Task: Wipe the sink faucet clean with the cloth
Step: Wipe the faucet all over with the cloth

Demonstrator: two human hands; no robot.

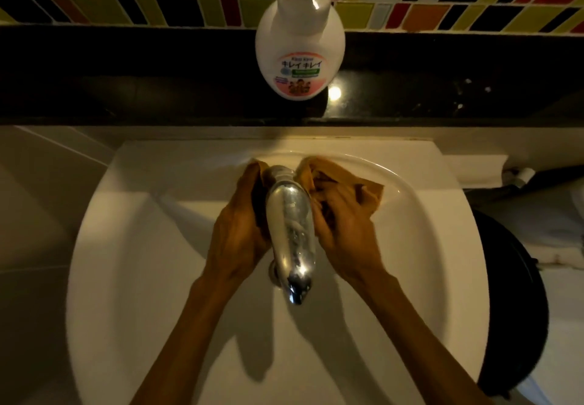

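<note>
- I read one label only, on the front of the white pump soap bottle (pixel 299 38) standing on the dark ledge behind the sink.
- Its large blue Japanese characters say "キレイキレイ".
- Above them, a small line looks to me like "Kirei Kirei", though it is blurred.
- I see a green band with white print under the characters, too small to read.
- The pink lower part carries a drawn picture and small print I cannot make out.

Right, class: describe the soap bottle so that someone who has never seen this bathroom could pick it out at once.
Start at the white sink and follow the chrome faucet back to the black ledge under the striped coloured tiles. The soap bottle stands there, directly behind the faucet. It is the only white, rounded pump bottle, with a pink label in Japanese lettering.
</note>
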